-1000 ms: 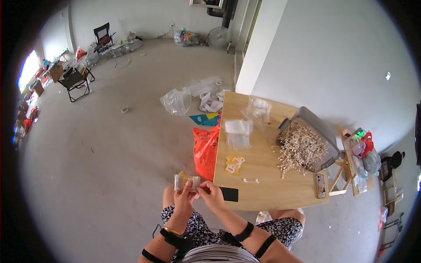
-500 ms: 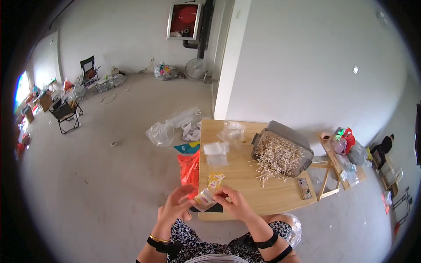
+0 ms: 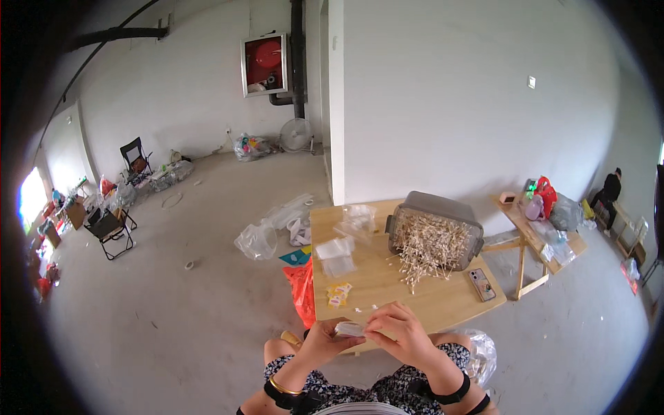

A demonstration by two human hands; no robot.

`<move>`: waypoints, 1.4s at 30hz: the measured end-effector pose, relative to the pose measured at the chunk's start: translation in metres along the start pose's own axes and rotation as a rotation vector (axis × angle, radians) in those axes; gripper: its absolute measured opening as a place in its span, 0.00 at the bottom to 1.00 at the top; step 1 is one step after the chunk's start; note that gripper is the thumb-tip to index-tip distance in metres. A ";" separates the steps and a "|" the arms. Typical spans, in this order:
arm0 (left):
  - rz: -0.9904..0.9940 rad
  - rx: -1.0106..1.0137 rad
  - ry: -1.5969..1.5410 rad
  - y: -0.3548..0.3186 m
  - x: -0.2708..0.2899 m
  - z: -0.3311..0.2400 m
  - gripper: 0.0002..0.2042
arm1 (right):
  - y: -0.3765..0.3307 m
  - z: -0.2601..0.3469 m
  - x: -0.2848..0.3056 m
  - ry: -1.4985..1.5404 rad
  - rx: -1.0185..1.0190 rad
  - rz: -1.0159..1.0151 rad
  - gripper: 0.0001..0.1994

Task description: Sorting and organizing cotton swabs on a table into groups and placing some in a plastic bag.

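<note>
My left hand (image 3: 324, 342) is closed around a small clear plastic bag (image 3: 350, 330), held above the near edge of the wooden table (image 3: 377, 283). The fingers of my right hand (image 3: 403, 335) are pinched together at the bag's right end. Whether they hold anything besides the bag's edge is hidden. Beyond my left hand lie several small yellow-and-white cards (image 3: 339, 294). A grey plastic bin (image 3: 443, 207) rests on its side farther back, with a heap of cotton swabs (image 3: 432, 242) spilling from its mouth. A few white bits lie near my right fingers.
Flat clear bags (image 3: 337, 257) lie on the table's left side, and a phone (image 3: 482, 285) near its right end. A red bag (image 3: 299, 296) hangs at the left edge. To the right, a wooden bench (image 3: 529, 225) bears bags; a person (image 3: 610, 188) is far right.
Both hands have moved right and slightly down with the small bag, which is now tilted. The yellow cards are now clear of my hands. The whole view has shifted a little.
</note>
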State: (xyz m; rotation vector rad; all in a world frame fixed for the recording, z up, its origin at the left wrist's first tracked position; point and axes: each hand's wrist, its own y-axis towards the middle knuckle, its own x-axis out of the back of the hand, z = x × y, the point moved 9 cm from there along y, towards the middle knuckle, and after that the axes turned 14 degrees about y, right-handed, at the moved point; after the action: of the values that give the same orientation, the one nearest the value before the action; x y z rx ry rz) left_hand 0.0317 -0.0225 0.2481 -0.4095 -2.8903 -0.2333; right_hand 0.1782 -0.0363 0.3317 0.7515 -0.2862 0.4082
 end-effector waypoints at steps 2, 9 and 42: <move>0.025 -0.048 -0.020 -0.001 -0.008 -0.009 0.16 | -0.006 0.015 0.005 -0.138 0.083 0.026 0.05; 0.153 0.057 0.096 -0.004 -0.031 -0.013 0.15 | -0.017 0.022 0.027 -0.056 0.074 -0.039 0.05; -0.184 -0.592 0.542 -0.011 -0.022 -0.115 0.19 | -0.022 0.048 0.038 0.097 0.041 -0.139 0.17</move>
State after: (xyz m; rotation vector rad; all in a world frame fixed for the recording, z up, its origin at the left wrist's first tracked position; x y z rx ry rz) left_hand 0.0707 -0.0603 0.3528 -0.1309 -2.2759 -1.0596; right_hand 0.2172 -0.0752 0.3672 0.7841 -0.1340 0.3188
